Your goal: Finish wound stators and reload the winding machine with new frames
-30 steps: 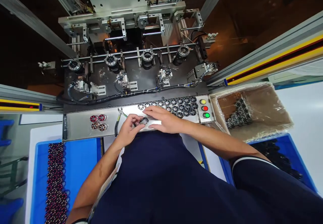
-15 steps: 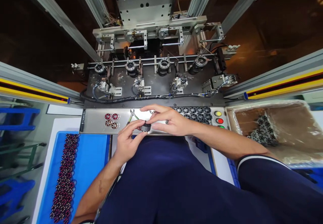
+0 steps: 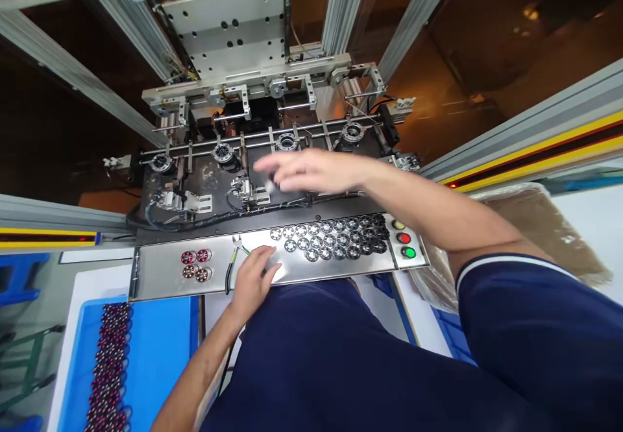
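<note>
– Since the earlier frame, right hand [image 3: 316, 171] has left its partner at the metal tray [image 3: 160, 260] and swung out over the machine base. Our view has shifted too. What do we log at left?

– Blue tray [image 3: 160, 354] of red-and-black rounds, four similar rounds [image 3: 203, 255] on the metal tray, then pliers [image 3: 230, 273], jaws away from us.

– And the left hand [image 3: 249, 286]?

– Just right of the pliers: fingers bent, thumb parted from them, nothing seen between. We judge it at rest, the right one mid-reach.

– Grip on the right?

– We cannot tell (motion smears the fingers, a dark blur beneath). It points left, level, just nearer us than a ring holder [image 3: 287, 140]. Any move there, we judge, must clear the brackets and cable [image 3: 248, 211], and meet the holder squarely.

– Nearest loose parts?

– Dark slotted rings [image 3: 314, 240], in rows on the metal tray, right of the left hand. They lie flat, faces up, axes upright; the rows run left to right, toward the green button [image 3: 408, 252].
</note>
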A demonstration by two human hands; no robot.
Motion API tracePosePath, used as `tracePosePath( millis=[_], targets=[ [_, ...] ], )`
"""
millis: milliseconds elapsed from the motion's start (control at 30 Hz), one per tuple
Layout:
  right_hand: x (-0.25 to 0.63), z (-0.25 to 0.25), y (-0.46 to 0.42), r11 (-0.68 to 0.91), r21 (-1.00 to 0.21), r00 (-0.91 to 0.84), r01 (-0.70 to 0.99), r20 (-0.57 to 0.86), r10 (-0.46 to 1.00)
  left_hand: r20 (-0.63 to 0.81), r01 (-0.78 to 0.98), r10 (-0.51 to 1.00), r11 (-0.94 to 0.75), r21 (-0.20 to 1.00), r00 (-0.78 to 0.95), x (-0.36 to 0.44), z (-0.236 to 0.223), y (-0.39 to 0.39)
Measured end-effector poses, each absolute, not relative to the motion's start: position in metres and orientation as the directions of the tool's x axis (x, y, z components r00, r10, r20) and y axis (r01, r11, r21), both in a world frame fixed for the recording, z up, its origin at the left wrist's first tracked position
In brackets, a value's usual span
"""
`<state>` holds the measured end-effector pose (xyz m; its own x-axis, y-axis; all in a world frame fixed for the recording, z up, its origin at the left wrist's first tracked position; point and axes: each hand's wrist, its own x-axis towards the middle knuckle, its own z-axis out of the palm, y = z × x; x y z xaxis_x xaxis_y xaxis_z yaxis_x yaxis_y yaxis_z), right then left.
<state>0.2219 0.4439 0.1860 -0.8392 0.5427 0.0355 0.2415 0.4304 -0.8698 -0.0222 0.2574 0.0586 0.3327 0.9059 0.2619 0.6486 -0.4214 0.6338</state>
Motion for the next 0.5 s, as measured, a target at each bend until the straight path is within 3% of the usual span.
tracePosePath(
  millis=[100, 200, 500],
  targets=[
    [0.236, 0.167, 0.514, 0.529, -0.668, -0.721, 0.524, -0.018, 0.692, 0.199, 0.684, 0.898, -0.429, 0.589, 0.391, -0.009, 0.023, 0.262],
    [0.241, 0.137, 0.560, 0.538, -0.498, -0.657, 0.680, -0.089, 0.748, 0.171, 0.725, 0.903, -0.420, 0.546, 0.395, -0.001, 0.005, 0.260],
    [0.239, 0.111, 0.577, 0.605, -0.307, -0.669, 0.734, -0.176, 0.722, 0.183, 0.772, 0.927, -0.374, 0.514, 0.327, -0.002, -0.008, 0.256]
  ],
)
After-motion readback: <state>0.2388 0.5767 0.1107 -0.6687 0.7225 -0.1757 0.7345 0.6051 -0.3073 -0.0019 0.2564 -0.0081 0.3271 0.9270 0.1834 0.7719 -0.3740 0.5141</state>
